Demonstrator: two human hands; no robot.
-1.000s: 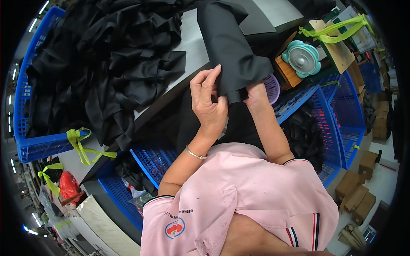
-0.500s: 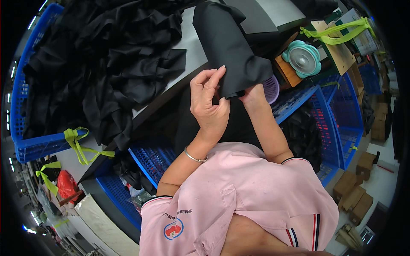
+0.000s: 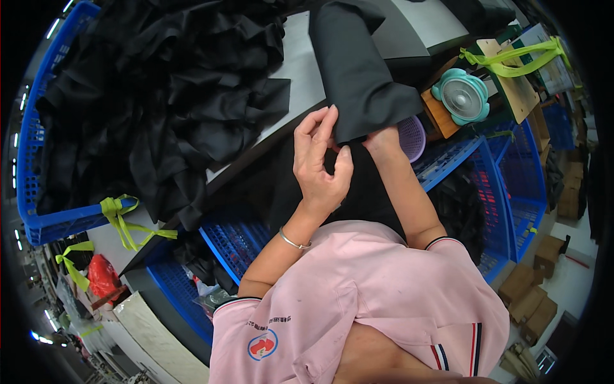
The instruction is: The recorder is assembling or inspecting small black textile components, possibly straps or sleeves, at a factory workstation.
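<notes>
A smooth black fabric piece [image 3: 358, 77] hangs over the near edge of the grey table, its lower end folded in front of me. My right hand [image 3: 382, 139] is closed on that lower end; the cloth hides most of its fingers. Beside the cloth's left edge is my left hand [image 3: 320, 163], with thumb and fingers apart and nothing visibly gripped. Its raised fingertips are close against the fabric; whether they touch it I cannot tell. A metal bangle [image 3: 294, 241] circles my left wrist.
A heap of black fabric pieces [image 3: 173, 96] fills a blue crate [image 3: 61, 221] on the left. The grey table [image 3: 306, 61] runs behind. To the right are a teal fan [image 3: 462, 96], a purple basket [image 3: 412, 137], blue crates [image 3: 505, 192] and cardboard boxes [image 3: 534, 307].
The view has shifted slightly, so the scene sits a little further right and lower. My left thumb has moved away from the cloth's lower edge; the right hand keeps its hold.
</notes>
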